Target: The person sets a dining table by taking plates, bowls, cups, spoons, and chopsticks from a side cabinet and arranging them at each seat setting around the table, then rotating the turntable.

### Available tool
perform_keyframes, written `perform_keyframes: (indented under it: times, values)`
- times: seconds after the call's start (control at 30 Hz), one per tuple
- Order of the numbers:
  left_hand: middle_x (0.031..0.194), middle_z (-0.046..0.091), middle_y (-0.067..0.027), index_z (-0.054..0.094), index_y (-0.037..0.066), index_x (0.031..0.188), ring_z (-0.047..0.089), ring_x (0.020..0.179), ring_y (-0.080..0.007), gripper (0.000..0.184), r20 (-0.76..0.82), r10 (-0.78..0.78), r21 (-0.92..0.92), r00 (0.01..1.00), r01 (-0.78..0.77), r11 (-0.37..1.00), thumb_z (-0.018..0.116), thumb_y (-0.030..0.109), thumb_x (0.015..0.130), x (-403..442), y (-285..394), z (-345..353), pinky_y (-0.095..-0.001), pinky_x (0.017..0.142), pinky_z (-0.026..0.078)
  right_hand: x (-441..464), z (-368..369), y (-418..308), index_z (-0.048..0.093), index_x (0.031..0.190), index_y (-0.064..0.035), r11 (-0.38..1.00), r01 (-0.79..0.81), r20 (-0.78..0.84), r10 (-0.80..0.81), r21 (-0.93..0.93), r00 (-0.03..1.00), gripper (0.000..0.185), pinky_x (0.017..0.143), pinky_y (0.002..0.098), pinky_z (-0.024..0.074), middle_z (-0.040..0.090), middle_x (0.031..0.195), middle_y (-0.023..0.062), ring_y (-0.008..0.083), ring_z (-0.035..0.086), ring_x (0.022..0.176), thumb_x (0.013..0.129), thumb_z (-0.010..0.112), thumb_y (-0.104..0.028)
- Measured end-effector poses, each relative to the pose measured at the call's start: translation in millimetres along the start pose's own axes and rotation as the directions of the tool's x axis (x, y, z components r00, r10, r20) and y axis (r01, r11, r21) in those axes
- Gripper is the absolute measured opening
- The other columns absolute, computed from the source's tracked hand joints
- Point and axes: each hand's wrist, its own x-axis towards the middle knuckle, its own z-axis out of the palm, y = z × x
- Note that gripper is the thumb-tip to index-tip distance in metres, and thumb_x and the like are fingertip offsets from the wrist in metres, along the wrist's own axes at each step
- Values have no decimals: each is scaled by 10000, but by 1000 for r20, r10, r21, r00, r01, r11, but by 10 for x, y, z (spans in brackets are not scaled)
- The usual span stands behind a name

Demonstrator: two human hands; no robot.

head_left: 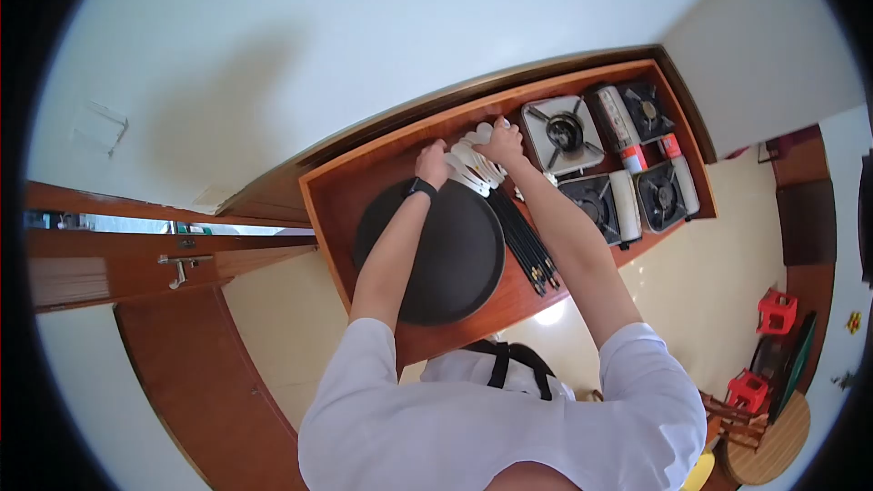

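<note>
A row of white spoons (467, 166), overlapping one another, lies on a reddish-brown wooden tabletop with a raised rim. At the left end of the row is my left hand (432, 164), its fingers curled in; what they hold is hidden. My right hand (502, 144) pinches a white spoon at the far right end of the row. Directly below the spoons rests a bundle of black chopsticks (523, 241), laid side by side. A large round dark tray (436, 255) lies under my left forearm.
Several portable gas stoves stand on the right, including a white one (564, 135) and a black one (647, 111). The wooden table (332, 195) has a raised rim against the wall. Red stools (777, 312) and a round wooden top (773, 441) are at lower right.
</note>
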Motion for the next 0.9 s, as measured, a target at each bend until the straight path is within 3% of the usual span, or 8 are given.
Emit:
perform_keyframes:
  times: [0.17,0.23,0.4,0.63,0.73,0.8,0.83,0.9]
  values:
    - [1042,618,-177,600,62,1028,556,1033,-349,456,-47,67,-51,997,-69,996,770,112,608,108,-96,186,-423,870,453,209,128,3,138,1429,-29,994,-45,82,52,-96,995,1165,1015,454,352,352,1329,245,393,398,1213,593,776,-531]
    - [1039,618,-183,621,51,998,564,1007,-354,424,-142,94,-115,985,-111,987,768,126,608,99,-42,198,-425,860,456,436,328,146,195,1391,-42,996,84,62,-85,8,994,1079,1012,467,348,308,1362,224,401,350,1243,602,801,-461]
    - [897,655,-196,652,20,936,630,859,-331,340,-217,-24,-318,976,-48,947,770,133,637,153,-5,324,-394,768,489,199,288,33,247,1325,-9,993,95,79,-101,76,992,873,1025,433,338,317,1298,337,439,375,1227,718,704,-438]
    - [849,665,-171,645,4,892,658,762,-273,289,-187,-111,-554,976,-11,833,761,137,663,201,-114,374,-342,675,503,418,558,182,209,1359,10,943,96,169,-156,318,973,857,1013,424,351,373,1283,358,457,422,1201,761,662,-405]
    - [865,661,-178,639,5,903,653,800,-287,252,-260,-111,-568,959,-59,821,728,140,710,174,-42,444,-363,710,499,542,683,260,184,1357,50,856,-17,254,-135,517,958,822,1001,413,362,420,1268,328,410,420,1224,802,624,-368]
    - [881,669,-158,624,4,970,650,794,-249,237,-438,-172,-496,882,-78,865,665,149,786,124,75,524,-355,735,496,526,702,214,248,1291,-5,785,24,154,-152,620,976,588,853,336,462,502,1125,156,215,519,1034,877,578,-260]
    - [881,669,-158,624,4,970,650,794,-249,237,-437,-170,-499,883,-80,863,665,149,786,136,130,541,-355,735,496,509,703,202,248,1291,-5,786,25,151,-149,618,977,588,853,336,462,502,1125,156,215,519,1034,877,578,-260]
    - [921,660,-160,601,-4,1004,640,838,-245,212,-372,-371,-609,851,78,789,605,123,836,193,140,673,-363,759,491,324,616,118,258,1286,-9,408,-155,225,-129,900,966,502,851,328,459,500,1130,149,209,515,1030,914,532,-204]
